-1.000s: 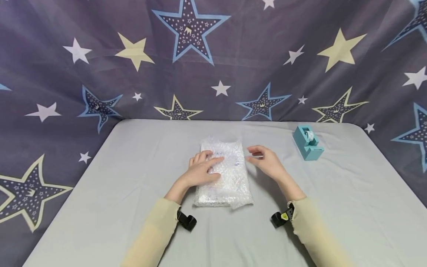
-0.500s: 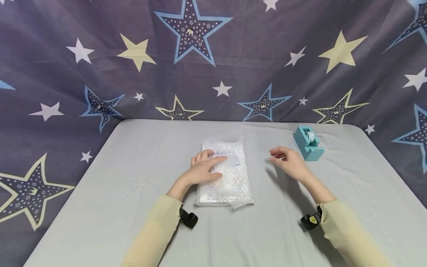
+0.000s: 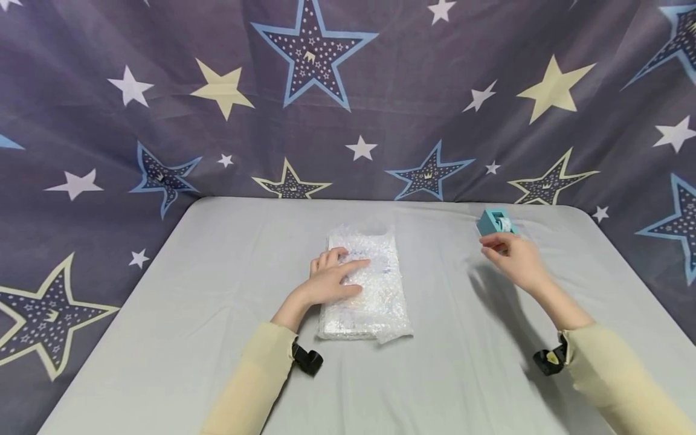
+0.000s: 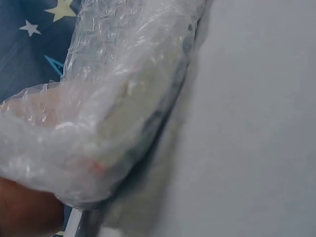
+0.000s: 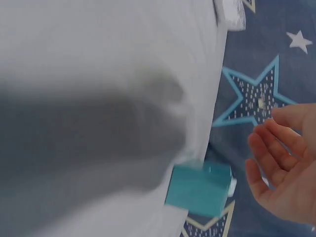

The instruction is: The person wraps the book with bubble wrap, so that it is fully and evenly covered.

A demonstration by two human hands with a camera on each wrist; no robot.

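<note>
A flat package in bubble wrap lies in the middle of the table in the head view. My left hand rests on its left side, fingers spread over the top. The left wrist view shows the package edge up close, with part of the hand blurred through the plastic. To the right, my right hand hovers above the table with fingers loosely bent, holding nothing. Just beyond it stands a teal tape dispenser with a roll of clear tape, its front covered by the hand. The right wrist view shows the dispenser beside the fingers.
A pale grey cloth covers the table. Behind and at both sides hangs a dark curtain printed with stars. Both sleeves carry a black wrist camera, such as the left camera.
My right hand has moved away from the package's right edge, rightward to the tape dispenser, and now overlaps its front. My left hand and the package have stayed in place.
</note>
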